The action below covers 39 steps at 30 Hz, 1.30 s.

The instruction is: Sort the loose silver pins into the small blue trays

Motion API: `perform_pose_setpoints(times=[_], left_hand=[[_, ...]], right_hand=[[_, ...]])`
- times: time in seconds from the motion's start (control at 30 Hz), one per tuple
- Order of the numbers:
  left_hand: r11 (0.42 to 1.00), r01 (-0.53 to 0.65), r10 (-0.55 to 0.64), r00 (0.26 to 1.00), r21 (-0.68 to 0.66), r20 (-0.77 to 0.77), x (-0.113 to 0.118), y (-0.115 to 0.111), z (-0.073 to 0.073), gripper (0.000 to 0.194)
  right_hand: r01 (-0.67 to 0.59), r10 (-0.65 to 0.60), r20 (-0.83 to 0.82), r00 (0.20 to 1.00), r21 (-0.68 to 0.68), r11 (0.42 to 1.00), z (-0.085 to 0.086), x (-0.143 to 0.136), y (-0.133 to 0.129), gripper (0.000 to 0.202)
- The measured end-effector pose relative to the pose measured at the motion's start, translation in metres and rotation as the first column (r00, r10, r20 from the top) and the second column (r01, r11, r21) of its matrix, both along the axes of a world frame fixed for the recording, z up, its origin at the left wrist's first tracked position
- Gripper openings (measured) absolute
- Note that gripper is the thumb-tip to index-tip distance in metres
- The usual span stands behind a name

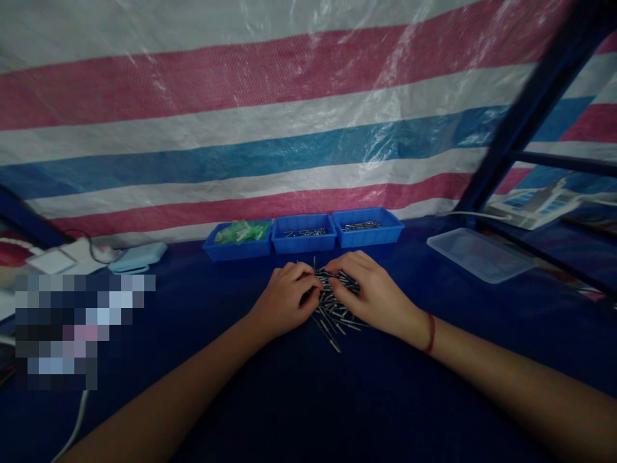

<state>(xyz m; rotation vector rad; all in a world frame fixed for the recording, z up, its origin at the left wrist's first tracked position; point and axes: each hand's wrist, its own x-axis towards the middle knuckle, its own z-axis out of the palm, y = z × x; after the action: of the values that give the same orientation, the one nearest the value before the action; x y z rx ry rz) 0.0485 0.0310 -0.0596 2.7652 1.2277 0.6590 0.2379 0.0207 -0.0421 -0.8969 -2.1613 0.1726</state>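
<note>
Reference: I read the clock from the rod pile as hub, twelve pointing away from the wearer.
Rod pile: loose heap of slim metal rods on the blue desk, between the two hands; several lie splayed toward six o'clock.
Left hand: at nine o'clock, the left hand rests against the heap, fingers curled and thumb close to them, a narrow grip; I cannot tell whether a rod is pinched.
Right hand: at three o'clock, the right hand arches over its side of the heap, thumb and forefinger moderately parted; I cannot tell whether its fingers grip a rod.
Right wrist: a thin red band is worn there.
Ten o'clock bin: blue bin containing green packets.
Eleven o'clock bin: middle blue bin, a few thin metal pieces inside.
One o'clock bin: end blue bin, holding more small metal pieces; I note all three bins side by side.
Between two and three o'clock: shallow translucent plastic piece lying flat.
Between nine and ten o'clock: light-blue case near white items.
Eight o'clock: white cable; the area above it is pixelated, contents unreadable to me.
Backdrop: striped plastic sheet behind the bins.
</note>
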Motion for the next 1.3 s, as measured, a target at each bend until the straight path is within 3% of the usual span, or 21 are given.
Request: perform_pose_setpoints(times=[0.43, 0.63, 0.83, 1.1, 1.2, 1.3], left_hand=[[0.994, 0.017, -0.015, 1.000, -0.107, 0.024, -0.002, -0.004, 0.006, 0.014], [0.995, -0.065, 0.068, 0.997, -0.072, 0.027, -0.008, -0.004, 0.005, 0.014], [0.985, 0.022, -0.029, 0.999, -0.172, -0.041, -0.021, 0.002, 0.009, 0.013], [0.973, -0.012, 0.008, 1.000, -0.230, -0.019, -0.018, 0.003, 0.007, 0.012], [0.975, -0.008, 0.010, 1.000, -0.222, 0.012, -0.019, 0.004, 0.002, 0.013], [0.976, -0.009, 0.043, 0.987, -0.219, 0.154, -0.017, 0.003, 0.000, 0.014]], right_hand=[[-0.037, 0.038, 0.016, 0.999, -0.029, 0.999, -0.001, -0.001, 0.000, 0.012], [-0.035, 0.036, 0.017, 0.999, -0.041, 0.999, -0.002, -0.001, 0.000, 0.012], [-0.039, 0.040, 0.017, 0.999, -0.042, 0.998, -0.001, -0.001, -0.001, 0.012], [-0.047, 0.048, 0.009, 0.999, -0.061, 0.997, -0.002, -0.003, -0.001, 0.013], [-0.041, 0.040, -0.006, 0.999, -0.069, 0.997, -0.003, -0.005, -0.002, 0.013], [-0.027, 0.026, -0.018, 1.000, -0.080, 0.996, -0.003, -0.005, -0.002, 0.014]])
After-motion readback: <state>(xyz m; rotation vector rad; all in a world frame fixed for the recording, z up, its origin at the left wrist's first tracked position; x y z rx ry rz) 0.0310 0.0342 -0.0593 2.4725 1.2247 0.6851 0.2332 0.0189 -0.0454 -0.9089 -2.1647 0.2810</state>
